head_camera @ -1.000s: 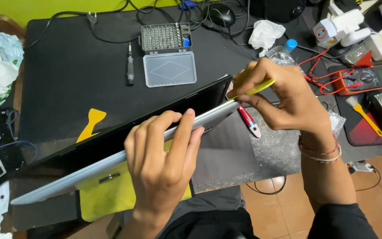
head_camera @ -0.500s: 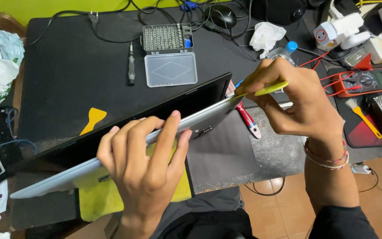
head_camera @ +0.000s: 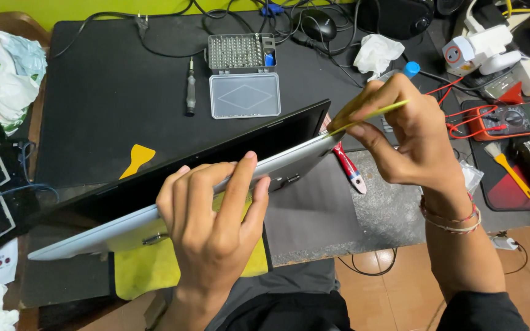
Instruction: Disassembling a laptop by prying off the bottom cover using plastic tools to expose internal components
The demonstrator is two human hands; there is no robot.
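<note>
A laptop screen panel (head_camera: 277, 144) stands tilted on its edge across the desk, black front facing away and silver back towards me. My left hand (head_camera: 213, 217) grips its top edge near the middle, fingers curled over the rim. My right hand (head_camera: 406, 132) pinches a thin yellow-green pry tool (head_camera: 372, 113) whose tip sits at the panel's upper right corner, in the seam between bezel and silver lid.
A black mat (head_camera: 111, 92) carries a screwdriver (head_camera: 190, 95), a bit case (head_camera: 243, 76) and a yellow pry spatula (head_camera: 137, 159). A red-handled tool (head_camera: 349, 168) lies under the corner. Multimeter (head_camera: 510, 119), brush (head_camera: 510, 168) and cables crowd the right. A yellow cloth (head_camera: 148, 266) lies under the panel.
My left hand has slid left along the panel's top edge. My right hand has lifted slightly, with the pry tool still at the upper right corner.
</note>
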